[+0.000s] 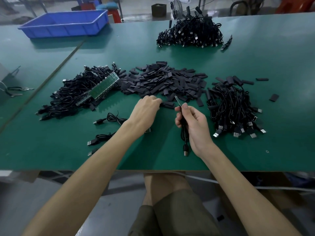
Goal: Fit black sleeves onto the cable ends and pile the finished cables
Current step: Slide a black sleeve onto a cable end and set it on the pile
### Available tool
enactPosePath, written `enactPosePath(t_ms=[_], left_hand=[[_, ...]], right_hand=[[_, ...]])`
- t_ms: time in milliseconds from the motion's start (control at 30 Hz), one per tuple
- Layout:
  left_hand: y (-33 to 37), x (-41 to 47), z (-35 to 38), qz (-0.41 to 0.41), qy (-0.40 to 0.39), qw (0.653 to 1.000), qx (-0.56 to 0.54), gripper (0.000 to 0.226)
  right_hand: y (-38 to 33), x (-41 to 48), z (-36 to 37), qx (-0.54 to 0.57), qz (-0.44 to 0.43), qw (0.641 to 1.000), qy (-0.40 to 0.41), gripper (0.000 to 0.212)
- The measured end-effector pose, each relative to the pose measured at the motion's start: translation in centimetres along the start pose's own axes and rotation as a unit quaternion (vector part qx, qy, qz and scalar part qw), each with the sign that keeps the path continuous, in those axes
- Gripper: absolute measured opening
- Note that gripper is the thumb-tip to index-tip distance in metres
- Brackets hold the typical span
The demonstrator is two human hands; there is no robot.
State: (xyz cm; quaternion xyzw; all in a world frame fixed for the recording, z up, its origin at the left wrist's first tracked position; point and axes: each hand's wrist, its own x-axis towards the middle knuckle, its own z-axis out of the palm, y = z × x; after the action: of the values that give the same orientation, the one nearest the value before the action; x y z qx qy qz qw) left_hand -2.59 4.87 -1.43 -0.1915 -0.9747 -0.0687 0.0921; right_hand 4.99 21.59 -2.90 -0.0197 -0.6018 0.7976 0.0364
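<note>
now right hand [196,124] grips cable [183,132], tip above fingers [178,123]; left hand [147,108] pinches sleeve [167,104].

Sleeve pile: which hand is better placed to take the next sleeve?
Left. The left hand is at the near edge of the sleeve pile; the right hand grips a cable, its end raised.

Close head view, seemingly steep, onto table [247,155].
</note>
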Motion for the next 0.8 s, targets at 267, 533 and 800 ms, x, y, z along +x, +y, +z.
enactPosePath(t_ms=[267, 533, 800], left_hand=[[-0.9, -1.6, -0.8, 0.039, -0.023, 0.998, -0.042, 0.032], [-1.5, -1.9, -3.1, 0.033, -0.169, 0.972, -0.158, 0.035], [-0.5, -3.0, -2.4, 0.121, -0.076, 0.984, -0.103, 0.015]], right_hand=[[0.3, -0.1, 0.1, -0.018, -0.007, 1.000, -0.007, 0.026], [0.5, 0.1, 0.1, -0.041, -0.015, 0.999, -0.017, 0.026], [0.7, 0.1, 0.1, -0.060, -0.023, 0.998, -0.023, 0.026]])
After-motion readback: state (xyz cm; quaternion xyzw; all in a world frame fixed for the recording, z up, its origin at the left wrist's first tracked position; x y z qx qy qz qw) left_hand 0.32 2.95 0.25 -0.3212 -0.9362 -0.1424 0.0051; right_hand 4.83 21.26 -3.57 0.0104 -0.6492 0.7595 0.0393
